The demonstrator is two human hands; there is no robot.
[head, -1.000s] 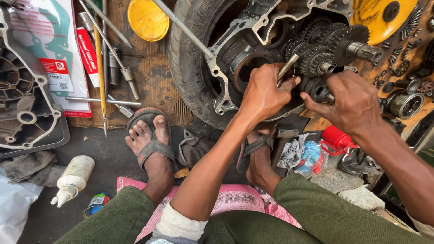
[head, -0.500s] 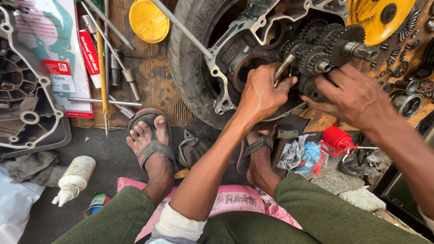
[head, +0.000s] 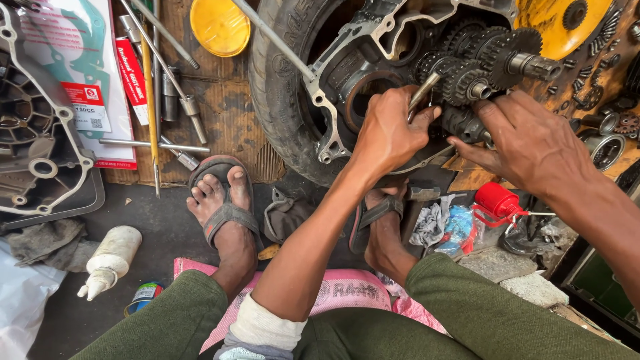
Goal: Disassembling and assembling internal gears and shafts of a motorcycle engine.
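Two hands are seen at an opened engine case [head: 373, 80] that rests on a tyre [head: 283, 87] on the floor. The left hand [head: 390, 130] is closed around a short metal shaft [head: 425, 90], whose free end points up and to the right toward the stacked gear cluster [head: 490, 57]; its long axis is tilted, neither upright nor flat. The right hand [head: 533, 143] is laid just beside it, fingers spread and loosely bent, with the fingertips [head: 467, 147] pressed against the lower gears; nothing is seen clamped in it. The shaft is held directly in front of the left hand and just left of the gears, so the left hand is the nearer one to it, while the right hand is nearer to the cluster itself.

Below the case, a red oil can [head: 497, 200] is set among crumpled rags [head: 443, 223], near the right wrist. Two sandalled feet [head: 223, 200] are planted before the tyre. To the left, long rods and a yellow-handled tool [head: 150, 100] are laid on a brown board, beside a grey engine cover [head: 33, 127] and a packet of gaskets [head: 80, 60]. A white squeeze bottle [head: 110, 257] is lying on the floor, well apart. A yellow lid [head: 220, 25] is placed above the tools. Whether the shaft's lower end is seated in the case cannot be told, since it is hidden by the left hand.
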